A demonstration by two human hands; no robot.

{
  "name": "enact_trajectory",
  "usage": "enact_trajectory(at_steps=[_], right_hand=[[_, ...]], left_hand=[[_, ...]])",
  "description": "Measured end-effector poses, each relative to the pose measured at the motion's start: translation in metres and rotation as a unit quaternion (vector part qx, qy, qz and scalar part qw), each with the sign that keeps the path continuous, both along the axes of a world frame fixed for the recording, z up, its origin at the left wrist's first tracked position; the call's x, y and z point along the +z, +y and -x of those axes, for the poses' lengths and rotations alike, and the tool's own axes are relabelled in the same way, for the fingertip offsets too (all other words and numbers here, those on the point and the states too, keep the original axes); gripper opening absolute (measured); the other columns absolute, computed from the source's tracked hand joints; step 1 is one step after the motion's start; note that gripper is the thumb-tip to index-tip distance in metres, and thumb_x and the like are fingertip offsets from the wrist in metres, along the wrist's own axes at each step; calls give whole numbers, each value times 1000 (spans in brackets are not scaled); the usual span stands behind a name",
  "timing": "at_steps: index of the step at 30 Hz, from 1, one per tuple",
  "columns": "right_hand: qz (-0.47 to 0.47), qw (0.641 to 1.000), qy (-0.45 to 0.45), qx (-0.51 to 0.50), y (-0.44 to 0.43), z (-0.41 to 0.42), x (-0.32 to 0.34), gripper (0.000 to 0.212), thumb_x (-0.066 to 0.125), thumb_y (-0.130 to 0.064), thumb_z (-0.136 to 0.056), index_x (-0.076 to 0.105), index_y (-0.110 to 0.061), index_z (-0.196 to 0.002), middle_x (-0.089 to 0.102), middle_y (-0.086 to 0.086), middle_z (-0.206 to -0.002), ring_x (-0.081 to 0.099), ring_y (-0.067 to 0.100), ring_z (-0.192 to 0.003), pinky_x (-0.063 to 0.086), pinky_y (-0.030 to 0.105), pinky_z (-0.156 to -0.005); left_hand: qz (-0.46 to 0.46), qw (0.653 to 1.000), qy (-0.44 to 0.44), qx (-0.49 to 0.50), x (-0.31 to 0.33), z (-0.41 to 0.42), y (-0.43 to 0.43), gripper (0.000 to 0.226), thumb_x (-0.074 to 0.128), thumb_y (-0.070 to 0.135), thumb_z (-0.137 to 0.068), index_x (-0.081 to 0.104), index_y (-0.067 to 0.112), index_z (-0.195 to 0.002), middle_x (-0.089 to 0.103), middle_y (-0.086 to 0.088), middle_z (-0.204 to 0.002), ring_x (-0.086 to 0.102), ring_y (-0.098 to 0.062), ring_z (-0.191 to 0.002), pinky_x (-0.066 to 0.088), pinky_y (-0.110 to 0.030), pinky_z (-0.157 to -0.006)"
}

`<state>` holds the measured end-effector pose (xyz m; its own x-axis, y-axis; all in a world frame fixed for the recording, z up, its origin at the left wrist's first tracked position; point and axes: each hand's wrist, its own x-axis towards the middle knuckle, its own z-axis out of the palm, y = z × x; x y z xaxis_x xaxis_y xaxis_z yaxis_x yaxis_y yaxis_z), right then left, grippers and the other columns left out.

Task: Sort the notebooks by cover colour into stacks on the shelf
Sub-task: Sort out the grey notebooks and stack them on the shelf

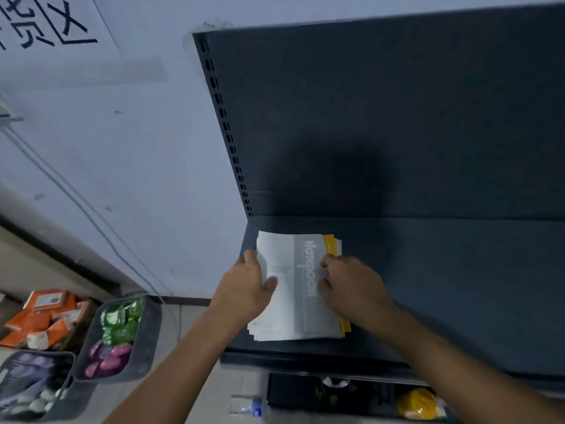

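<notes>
Low at the far left, a box of orange packets (46, 313) sits on the floor. Beside it is a grey bin (146, 332) holding green and purple packets, and a second grey basket (61, 390) in front of it holds pale items. Behind them rises a pale wall (122, 148) with a printed sign at its top corner. Nearer the middle, a clear bottle (247, 405) lies on the floor below the shelf.

The left hand (247, 280) grips the stack of notebooks (281, 316) at its left edge, with the fingers curled round the side and the thumb pressed on the white cover. The stack lies flat at the left end of the dark shelf (443, 270), close to its slotted upright. The top notebook (308, 301) is white with a grey band bearing pale lettering. A yellow notebook (330, 241) peeks out beneath it along the right side.

The right hand (351, 283) rests over the stack's right edge, its bent fingertips and thumb on the grey band. Whether it grips a cover or only presses down, I cannot tell. Further right, on the level under the shelf, lies a yellow packet (419, 403).
</notes>
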<state>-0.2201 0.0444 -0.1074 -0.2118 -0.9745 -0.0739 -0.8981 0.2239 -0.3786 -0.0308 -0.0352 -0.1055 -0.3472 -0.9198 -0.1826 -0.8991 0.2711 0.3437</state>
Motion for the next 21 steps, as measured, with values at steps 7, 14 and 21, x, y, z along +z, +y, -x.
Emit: enact_trajectory(at_steps=[7,14,21], right_hand=[[2,999,-15,-47,-3,-16,0,22,47,-24,-96,61,-15,-111,64,2,-107,56,18,-97,52,35,-76],[-9,997,-16,-78,-9,-17,-4,24,49,-25,-94,59,-17,-114,58,1,-112,57,22,-98,50,34,-75],[-16,996,-9,-88,-9,-19,-8,26,51,-27,-95,57,-16,-118,53,3,-120,52,22,-109,49,35,-80]], left_hand=[[-88,996,-4,27,2,-1,-17,47,68,40,-91,50,12,-125,64,-6,-118,62,-24,-104,49,-30,-79],[-130,990,-25,45,15,-8,-26,22,65,26,-93,47,14,-100,53,5,-86,49,-9,-71,34,-17,-50],[-206,973,38,93,18,-17,-31,31,58,15,-94,43,3,-118,56,-2,-90,53,-10,-73,42,-23,-57]])
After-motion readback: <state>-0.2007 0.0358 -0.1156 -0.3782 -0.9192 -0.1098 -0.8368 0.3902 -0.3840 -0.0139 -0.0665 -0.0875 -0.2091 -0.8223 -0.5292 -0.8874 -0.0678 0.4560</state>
